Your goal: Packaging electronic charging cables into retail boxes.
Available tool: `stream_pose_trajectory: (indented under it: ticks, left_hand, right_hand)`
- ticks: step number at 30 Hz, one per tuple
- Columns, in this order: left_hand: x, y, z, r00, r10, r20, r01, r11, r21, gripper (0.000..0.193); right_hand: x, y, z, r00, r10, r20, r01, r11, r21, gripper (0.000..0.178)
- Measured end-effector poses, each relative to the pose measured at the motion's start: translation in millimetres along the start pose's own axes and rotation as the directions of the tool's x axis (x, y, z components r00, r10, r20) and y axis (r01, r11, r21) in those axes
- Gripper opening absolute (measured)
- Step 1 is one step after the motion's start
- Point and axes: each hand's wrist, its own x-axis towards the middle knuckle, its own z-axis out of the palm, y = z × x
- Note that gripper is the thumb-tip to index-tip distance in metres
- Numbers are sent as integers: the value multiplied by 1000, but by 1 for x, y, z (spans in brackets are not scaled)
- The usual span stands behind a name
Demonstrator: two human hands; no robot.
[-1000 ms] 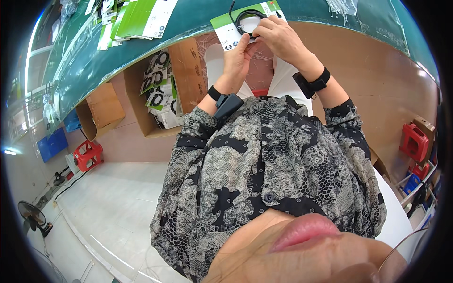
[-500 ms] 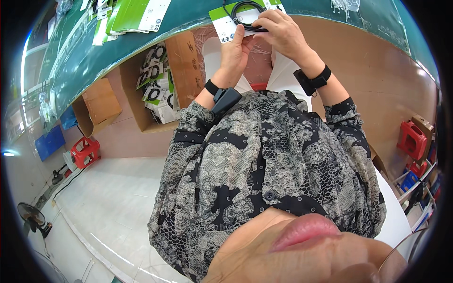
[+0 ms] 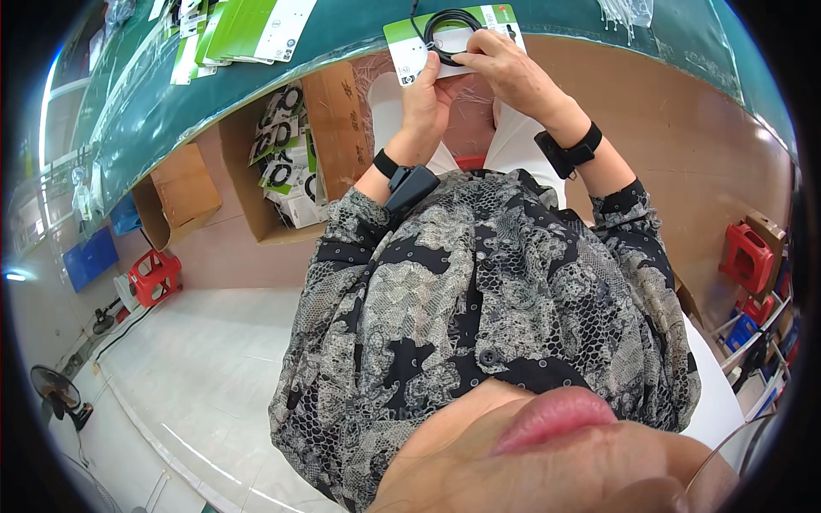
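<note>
A white and green packaging card (image 3: 404,53) is held just at the near edge of the green table. On the card's face lies a coiled black cable (image 3: 451,14), one end running up off the card's far side. My left hand (image 3: 426,107) grips the card's lower edge, its thumb on top by the coil and its fingers underneath. Thumb and forefinger of my right hand (image 3: 518,79) are pinched together at the coil's lower right. Whether the right fingers hold the cable or a small tie there is too small to tell.
A fanned pile of green and white cards (image 3: 248,32) lies on the green table (image 3: 342,26) at left. White cable ties (image 3: 623,12) lie at the back right. Below, a cardboard box (image 3: 333,120) holds several carded cables (image 3: 280,141). A red stool (image 3: 156,277) stands farther left.
The card and coil have shifted slightly right and toward me, both hands moving with them. My right fingers have moved a little along the coil's lower right.
</note>
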Motion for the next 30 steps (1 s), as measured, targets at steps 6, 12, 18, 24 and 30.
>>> stream_pose_trajectory:
  ticks: [6,12,18,24,30]
  left_hand:
    - [4,4,-3,1000,5,1,-5,1000,18,29]
    - [-1,3,0,999,-14,41,13,1000,11,24]
    - [3,-8,2,998,30,51,-25,996,-83,27]
    - [4,-4,8,999,34,25,-32,997,-77,25]
    - [8,-3,2,998,51,-39,-52,998,-26,24]
  right_hand:
    - [2,8,-2,998,-58,17,59,997,-56,29]
    - [2,20,2,998,7,-59,-9,1000,-21,23]
    - [5,24,1,994,4,-110,-3,1000,4,18]
    - [3,23,3,997,-32,-75,29,999,-43,16]
    - [3,24,7,996,-71,-62,68,997,-45,15]
